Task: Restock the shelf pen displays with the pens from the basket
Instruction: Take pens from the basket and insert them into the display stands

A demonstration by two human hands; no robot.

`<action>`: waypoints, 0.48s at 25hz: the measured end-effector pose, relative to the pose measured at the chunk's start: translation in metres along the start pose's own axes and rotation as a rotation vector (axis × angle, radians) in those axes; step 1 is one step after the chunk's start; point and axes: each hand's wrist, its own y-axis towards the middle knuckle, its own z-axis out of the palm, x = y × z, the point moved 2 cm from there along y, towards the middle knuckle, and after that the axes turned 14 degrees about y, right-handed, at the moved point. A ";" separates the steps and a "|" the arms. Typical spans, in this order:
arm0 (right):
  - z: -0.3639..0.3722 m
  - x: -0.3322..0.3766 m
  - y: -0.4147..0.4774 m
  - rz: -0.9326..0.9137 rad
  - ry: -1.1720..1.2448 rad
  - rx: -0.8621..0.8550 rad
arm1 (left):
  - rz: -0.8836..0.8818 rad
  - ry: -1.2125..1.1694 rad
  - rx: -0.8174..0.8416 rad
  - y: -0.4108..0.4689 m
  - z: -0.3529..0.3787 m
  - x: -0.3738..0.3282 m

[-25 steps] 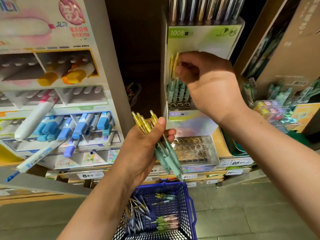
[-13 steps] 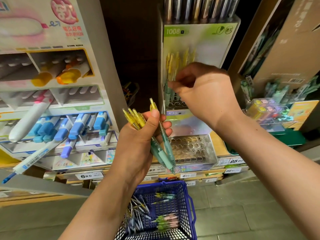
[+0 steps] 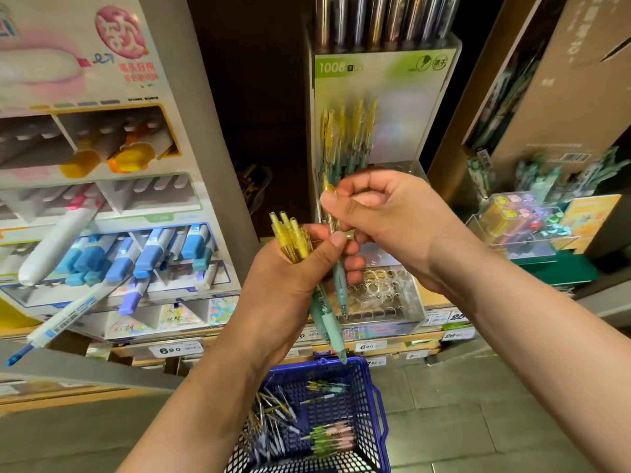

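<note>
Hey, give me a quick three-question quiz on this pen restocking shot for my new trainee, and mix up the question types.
1. True or false: the left hand grips a bundle of yellow-topped pens.
2. What does the right hand pinch? A) a single pen B) a price tag C) a blue marker
3. Fill in: the basket below both hands is ___ in colour.
Key: 1 true; 2 A; 3 blue.

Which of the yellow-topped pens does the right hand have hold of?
The lone pen standing apart on the right: the right hand pinches its yellow top, while the other pens sit clustered in the left hand grip.
</note>
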 end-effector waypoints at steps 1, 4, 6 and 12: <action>-0.001 0.000 -0.001 -0.004 0.006 0.007 | 0.005 0.012 -0.009 0.000 0.000 0.000; -0.002 0.006 -0.002 -0.005 -0.057 0.031 | 0.008 0.011 -0.029 0.000 -0.003 -0.001; -0.006 0.016 0.002 -0.053 0.051 -0.032 | -0.028 0.004 -0.058 -0.001 -0.005 0.000; -0.030 0.059 0.021 -0.470 0.049 -0.322 | -0.168 -0.026 -0.073 -0.003 -0.007 0.008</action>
